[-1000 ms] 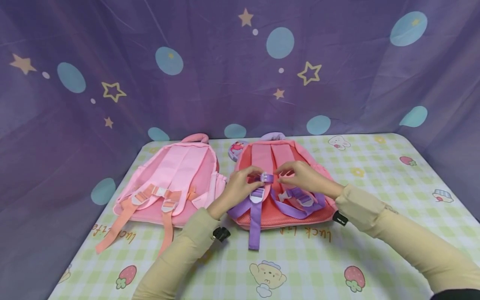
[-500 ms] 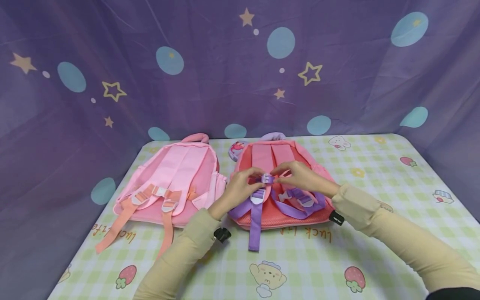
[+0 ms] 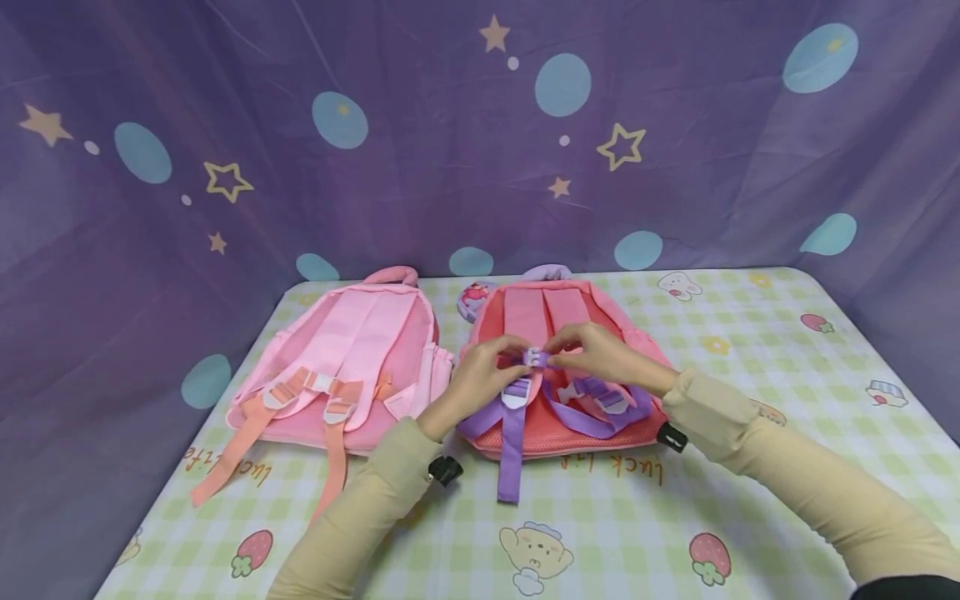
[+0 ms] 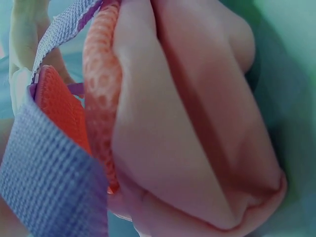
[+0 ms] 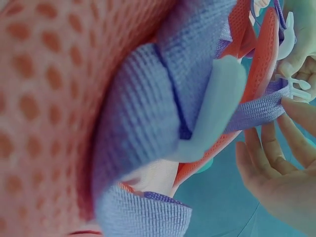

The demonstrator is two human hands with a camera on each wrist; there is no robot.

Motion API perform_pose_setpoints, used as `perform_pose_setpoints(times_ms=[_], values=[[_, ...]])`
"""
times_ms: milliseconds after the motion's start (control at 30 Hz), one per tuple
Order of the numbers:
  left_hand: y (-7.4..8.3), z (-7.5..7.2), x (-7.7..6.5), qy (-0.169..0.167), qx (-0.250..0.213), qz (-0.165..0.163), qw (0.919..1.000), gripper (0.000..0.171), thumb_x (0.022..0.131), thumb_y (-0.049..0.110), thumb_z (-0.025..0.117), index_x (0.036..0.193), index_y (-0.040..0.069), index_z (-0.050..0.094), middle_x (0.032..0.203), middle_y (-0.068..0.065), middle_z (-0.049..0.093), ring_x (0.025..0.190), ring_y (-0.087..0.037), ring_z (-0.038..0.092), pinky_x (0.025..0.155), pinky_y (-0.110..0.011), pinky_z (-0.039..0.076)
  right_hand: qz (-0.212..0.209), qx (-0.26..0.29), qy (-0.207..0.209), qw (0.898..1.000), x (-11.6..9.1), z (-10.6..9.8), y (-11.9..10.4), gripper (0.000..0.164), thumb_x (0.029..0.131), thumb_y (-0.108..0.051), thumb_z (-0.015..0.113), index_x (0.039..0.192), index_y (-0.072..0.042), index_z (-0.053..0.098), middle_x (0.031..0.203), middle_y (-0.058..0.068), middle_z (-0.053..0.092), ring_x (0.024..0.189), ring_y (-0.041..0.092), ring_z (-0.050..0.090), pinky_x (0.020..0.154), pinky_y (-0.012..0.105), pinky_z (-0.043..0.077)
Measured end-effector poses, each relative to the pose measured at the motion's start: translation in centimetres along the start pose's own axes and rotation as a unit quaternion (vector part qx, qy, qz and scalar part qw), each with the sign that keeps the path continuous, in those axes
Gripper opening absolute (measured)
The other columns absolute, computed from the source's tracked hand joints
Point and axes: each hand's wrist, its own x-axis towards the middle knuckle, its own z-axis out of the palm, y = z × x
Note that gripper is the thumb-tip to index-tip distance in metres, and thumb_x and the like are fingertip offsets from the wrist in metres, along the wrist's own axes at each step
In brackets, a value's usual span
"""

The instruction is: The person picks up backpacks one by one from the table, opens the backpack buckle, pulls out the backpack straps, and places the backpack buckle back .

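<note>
Two backpacks lie side by side, straps up. Over the coral backpack (image 3: pixel 495 437), my left hand (image 3: pixel 480 371) pinches a small white pronged buckle (image 3: pixel 535 357) between thumb and fingers. My right hand (image 3: pixel 600 350) pinches the purple strap (image 5: pixel 261 111) right beside that buckle. In the right wrist view, the right fingers lie on both sides of the strap, below the prongs (image 5: pixel 298 89). Another white buckle piece (image 3: pixel 570 392) rests on the backpack near the right shoulder strap. The left wrist view mostly shows the backpack's pink side (image 4: pixel 168 123) and blurred purple webbing (image 4: pixel 54 173).
At the left lies the pink backpack (image 3: pixel 405 333), its orange straps joined by a white buckle (image 3: pixel 321 383). A round purple charm (image 3: pixel 475 300) sits between the backpacks. The checked tablecloth (image 3: pixel 615 533) spreads in front; a purple curtain (image 3: pixel 450 142) hangs behind.
My right hand has moved slightly left, from just apart to touching and pinching the strap at the buckle. The left hand keeps its hold, almost still.
</note>
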Motion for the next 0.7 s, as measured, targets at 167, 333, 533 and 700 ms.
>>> perform_pose_setpoints(times_ms=[167,333,533,700], values=[[-0.07,0.20,0.00,0.001,-0.004,-0.002,1.0000,0.027,0.074,0.006,0.069,0.100,0.003,0.061,0.091,-0.008,0.065,0.085,-0.017,0.061,0.078,-0.031,0.048,0.002,0.002,0.005,1.000,-0.01,-0.03,-0.23,0.013,0.082,-0.010,0.061,0.091,-0.004,0.067,0.087,0.003,0.063,0.081,0.015,0.056,0.073,0.031,0.046],[0.04,0.21,0.00,-0.003,-0.005,-0.004,1.0000,0.027,0.075,0.006,0.069,0.101,0.003,0.061,0.092,-0.008,0.065,0.086,-0.016,0.061,0.078,-0.030,0.048,0.001,0.008,0.008,1.000,-0.01,-0.05,-0.28,0.011,0.082,-0.009,0.061,0.089,-0.003,0.067,0.085,0.003,0.063,0.076,0.013,0.054,0.070,0.028,0.045],[0.13,0.27,0.05,-0.013,-0.002,-0.009,0.9999,0.026,0.076,0.007,0.068,0.101,0.003,0.062,0.095,-0.007,0.064,0.086,-0.015,0.060,0.076,-0.029,0.048,0.006,0.010,0.012,1.000,0.03,-0.01,-0.25,0.010,0.082,-0.008,0.061,0.088,-0.004,0.068,0.083,0.003,0.063,0.074,0.013,0.053,0.069,0.027,0.045],[0.20,0.37,0.11,-0.019,0.003,-0.014,0.9997,0.027,0.077,0.009,0.067,0.102,0.003,0.063,0.099,-0.008,0.063,0.089,-0.016,0.059,0.078,-0.027,0.047,0.001,0.010,0.018,1.000,0.03,0.05,-0.24,0.010,0.081,-0.008,0.061,0.088,-0.002,0.068,0.084,0.004,0.064,0.075,0.013,0.053,0.069,0.027,0.045]])
